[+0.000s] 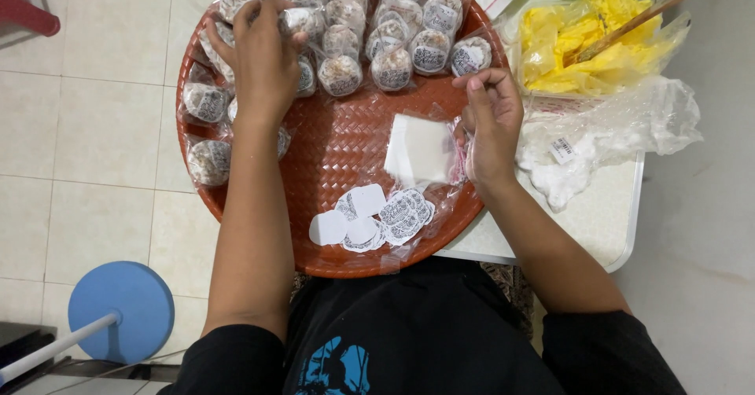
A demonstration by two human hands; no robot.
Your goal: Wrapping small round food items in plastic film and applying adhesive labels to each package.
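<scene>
A round red-brown woven tray (338,151) rests on my lap and the table edge. Its far half is packed with several small round snacks in clear bags with printed labels (391,66). My left hand (263,57) reaches over the tray's far left and grips one wrapped snack (297,21) among them. My right hand (491,120) hovers at the tray's right rim, fingers curled and pinched on something small that I cannot make out. Beside it lies a clear bag with a white sheet (421,150). Loose round paper labels (377,216) lie at the tray's near side.
A white table (598,222) at the right holds a clear bag of yellow plastic with a wooden stick (605,37) and crumpled clear plastic bags (613,128). A blue round stand base (122,310) sits on the tiled floor at lower left.
</scene>
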